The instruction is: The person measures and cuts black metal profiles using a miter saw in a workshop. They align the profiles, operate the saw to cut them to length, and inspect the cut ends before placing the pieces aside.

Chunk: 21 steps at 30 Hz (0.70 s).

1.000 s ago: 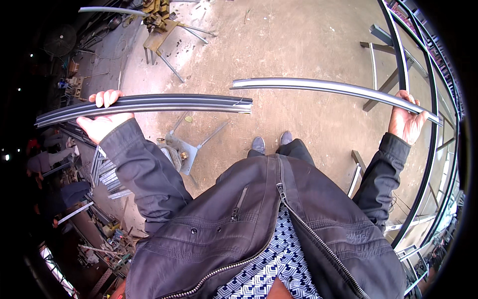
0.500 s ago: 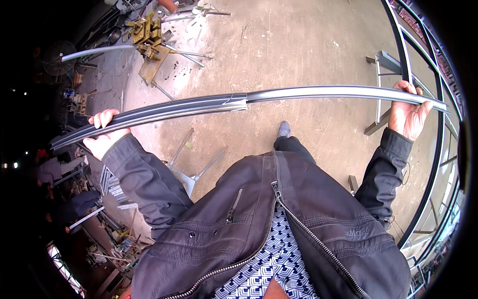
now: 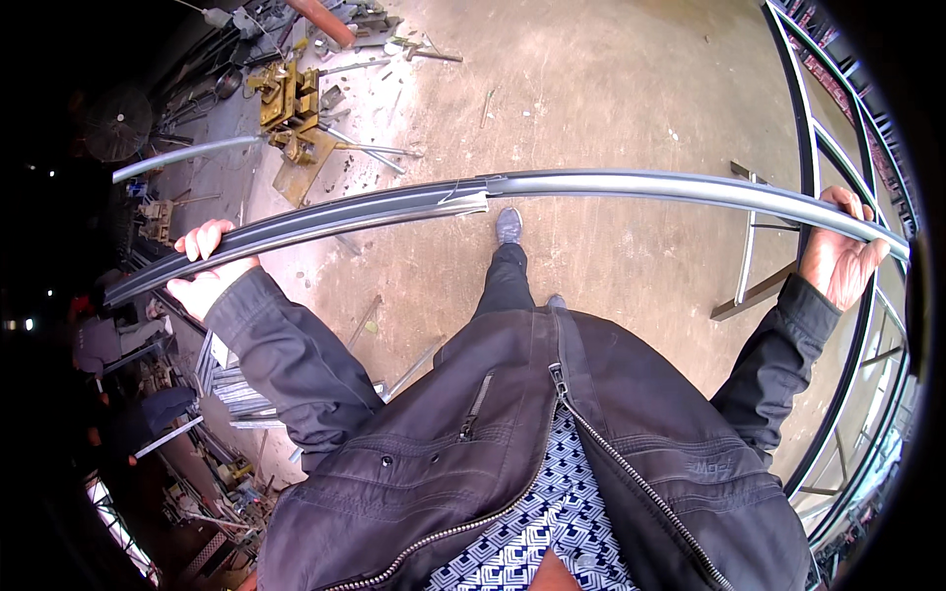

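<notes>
A long metal profile [image 3: 631,184] stretches across in front of my body at waist height, bowed in this wide view. Its right part is smooth and silver; its left part is darker and grooved, with a step and a loose bit of wire or film at the middle where they meet. Near the left end, my left hand [image 3: 212,264] is closed round the profile, fingers over the top and thumb below. My right hand [image 3: 838,254] grips the silver part near the right end, palm up beneath it. The far right tip fades at the picture's rim.
At the far left stands a yellow metal machine [image 3: 291,110] with a long bar sticking out, amid scraps. A dark metal frame [image 3: 823,148] lines the right, with a metal stand [image 3: 744,286] beside it. A stack of metal strips [image 3: 241,394] lies at left. Ahead is concrete floor [image 3: 581,89].
I have stepped forward, with one shoe now out ahead under the profile. My right hand and the profile's right end have shifted right and lower in view. Both hands keep their hold.
</notes>
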Motion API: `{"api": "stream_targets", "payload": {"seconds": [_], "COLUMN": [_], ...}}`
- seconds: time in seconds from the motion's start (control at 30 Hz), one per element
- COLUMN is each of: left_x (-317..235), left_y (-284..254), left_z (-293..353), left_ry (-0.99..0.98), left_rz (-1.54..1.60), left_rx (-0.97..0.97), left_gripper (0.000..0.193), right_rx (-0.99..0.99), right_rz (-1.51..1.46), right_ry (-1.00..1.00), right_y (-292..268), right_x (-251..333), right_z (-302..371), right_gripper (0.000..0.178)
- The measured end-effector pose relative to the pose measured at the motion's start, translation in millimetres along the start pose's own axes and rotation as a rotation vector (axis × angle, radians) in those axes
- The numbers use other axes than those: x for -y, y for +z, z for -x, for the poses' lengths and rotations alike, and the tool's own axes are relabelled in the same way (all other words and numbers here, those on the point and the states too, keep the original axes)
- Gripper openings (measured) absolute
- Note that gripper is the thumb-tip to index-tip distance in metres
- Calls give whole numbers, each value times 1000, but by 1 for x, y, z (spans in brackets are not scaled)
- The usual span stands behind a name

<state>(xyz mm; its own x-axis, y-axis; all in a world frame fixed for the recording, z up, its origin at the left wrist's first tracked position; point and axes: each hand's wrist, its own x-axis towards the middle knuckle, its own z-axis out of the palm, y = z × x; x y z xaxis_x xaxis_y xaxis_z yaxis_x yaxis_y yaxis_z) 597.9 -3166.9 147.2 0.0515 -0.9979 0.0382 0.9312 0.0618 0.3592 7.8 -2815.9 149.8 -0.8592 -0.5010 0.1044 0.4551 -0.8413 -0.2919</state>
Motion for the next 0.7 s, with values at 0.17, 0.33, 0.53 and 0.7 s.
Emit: {"api": "stream_targets", "payload": {"seconds": [0.17,0.33,0.53,0.7], "left_x": [58,97,131,168], "left_y": [16,24,43,55], "left_z": [-81,-169,-250,-293], "left_ry": [12,-51,-45,-36], "left_rz": [100,139,98,62], "left_rx": [-20,59,56,25], "left_gripper": [65,72,74,73], "right_rx": [35,-6,-31,-56], "right_rz": [59,58,50,13], "right_ry": [-110,-168,-191,-194], "right_y": [7,20,31,23], "right_x": [-27,-67,-106,-121], "right_z": [-63,-110,-169,-223], "right_gripper": [42,38,35,36]}}
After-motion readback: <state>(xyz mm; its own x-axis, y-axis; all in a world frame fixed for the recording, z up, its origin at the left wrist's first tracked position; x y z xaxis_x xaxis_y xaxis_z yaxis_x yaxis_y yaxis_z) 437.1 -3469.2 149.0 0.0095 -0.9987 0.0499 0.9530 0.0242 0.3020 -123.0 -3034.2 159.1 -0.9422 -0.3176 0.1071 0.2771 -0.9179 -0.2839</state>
